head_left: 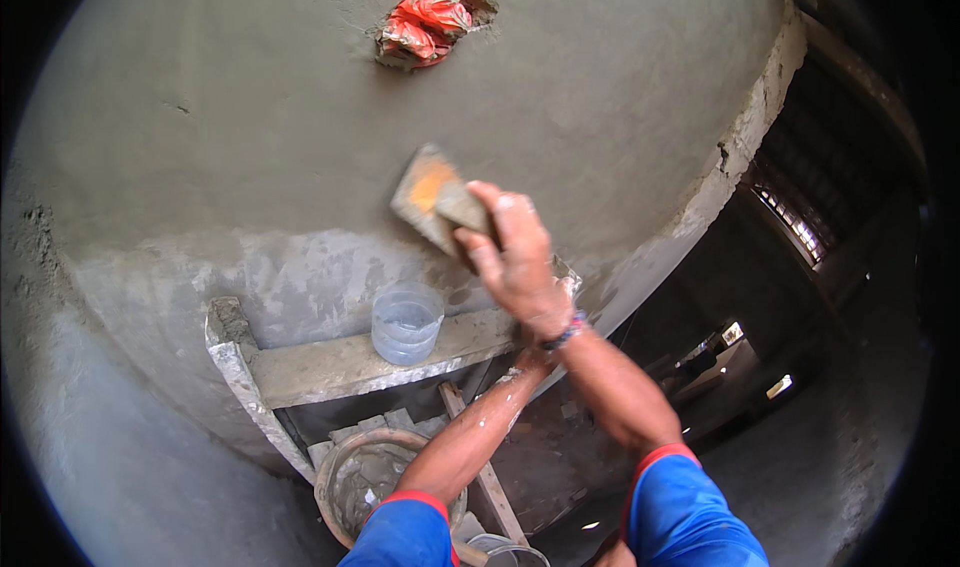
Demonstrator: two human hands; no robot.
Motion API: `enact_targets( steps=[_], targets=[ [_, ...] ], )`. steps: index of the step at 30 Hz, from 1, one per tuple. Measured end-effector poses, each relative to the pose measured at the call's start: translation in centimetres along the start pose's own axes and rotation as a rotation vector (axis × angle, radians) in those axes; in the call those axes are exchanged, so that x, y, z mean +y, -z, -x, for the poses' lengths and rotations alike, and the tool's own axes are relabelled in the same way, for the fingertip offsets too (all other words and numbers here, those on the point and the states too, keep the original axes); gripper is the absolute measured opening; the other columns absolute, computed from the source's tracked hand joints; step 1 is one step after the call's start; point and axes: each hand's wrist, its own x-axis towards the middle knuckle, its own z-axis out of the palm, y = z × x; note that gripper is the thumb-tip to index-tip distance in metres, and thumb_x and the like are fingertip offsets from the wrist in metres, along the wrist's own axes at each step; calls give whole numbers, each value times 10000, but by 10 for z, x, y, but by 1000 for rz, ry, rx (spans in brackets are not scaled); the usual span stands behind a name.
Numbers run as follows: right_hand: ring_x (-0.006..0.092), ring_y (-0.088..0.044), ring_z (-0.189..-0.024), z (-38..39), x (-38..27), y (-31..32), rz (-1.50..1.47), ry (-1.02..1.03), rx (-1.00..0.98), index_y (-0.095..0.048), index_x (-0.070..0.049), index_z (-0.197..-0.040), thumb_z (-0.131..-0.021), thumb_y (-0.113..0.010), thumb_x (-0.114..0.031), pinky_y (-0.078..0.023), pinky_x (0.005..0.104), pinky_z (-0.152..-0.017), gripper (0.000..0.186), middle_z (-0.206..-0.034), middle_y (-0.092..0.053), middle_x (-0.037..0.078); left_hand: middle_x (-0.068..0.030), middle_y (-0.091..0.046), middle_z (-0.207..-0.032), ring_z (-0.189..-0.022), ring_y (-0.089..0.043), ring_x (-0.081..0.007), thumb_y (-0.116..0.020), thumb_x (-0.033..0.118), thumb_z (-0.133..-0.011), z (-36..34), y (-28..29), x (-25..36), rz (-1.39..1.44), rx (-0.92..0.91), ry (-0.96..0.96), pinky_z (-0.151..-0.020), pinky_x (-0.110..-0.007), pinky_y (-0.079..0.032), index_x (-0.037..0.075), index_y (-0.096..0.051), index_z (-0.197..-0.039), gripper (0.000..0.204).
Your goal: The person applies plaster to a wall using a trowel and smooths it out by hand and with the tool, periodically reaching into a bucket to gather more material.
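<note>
My right hand (518, 262) is closed round the handle of a plastering float (425, 192). The float's blade is grey with an orange patch, tilted against the wet grey plaster wall (250, 137). The blade looks slightly smeared by motion. My left forearm (465, 427) reaches up from below and crosses behind my right wrist. Behind that wrist my left hand is hidden, so its fingers do not show. A clear plastic tub (407, 325) with water in it stands on a wooden plank (310, 367) below the float.
Crumpled red plastic (425, 29) fills a hole in the wall above. Under the plank sits a round basin (335, 467) of mortar, near a wooden bar (497, 502). The wall ends at a rough edge (745, 147) on the right, beyond which lies a dark room.
</note>
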Motion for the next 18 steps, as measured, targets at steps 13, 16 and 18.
enact_targets(
  steps=[13, 16, 18],
  targets=[
    [391, -584, -1062, 7, 3, -39, 75, 20, 179, -552, 8, -1296, -808, -703, -53, -467, 463, -958, 514, -1149, -620, 205, -204, -573, -968, -852, -588, -409, -522, 11, -874, -3, 6, 27, -23, -34, 111, -705, -474, -465, 5, -562, -976, 110],
    [376, -592, -1045, 6, -2, -8, 4, 47, -11, -549, 10, -1298, -801, -712, -54, -469, 456, -948, 526, -1131, -625, 195, -190, -566, -920, -874, -591, -397, -537, -5, -846, -3, 10, 8, 12, -6, -8, -673, -420, -463, 6, -562, -966, 122],
    [356, -607, -1016, -3, 23, 29, 76, 89, 55, -559, 14, -1290, -817, -703, -57, -491, 438, -908, 499, -1118, -633, 183, -197, -586, -943, -884, -605, -420, -543, 1, -856, -5, 15, 12, -8, 0, 57, -698, -455, -480, 8, -577, -1004, 152]
  ],
)
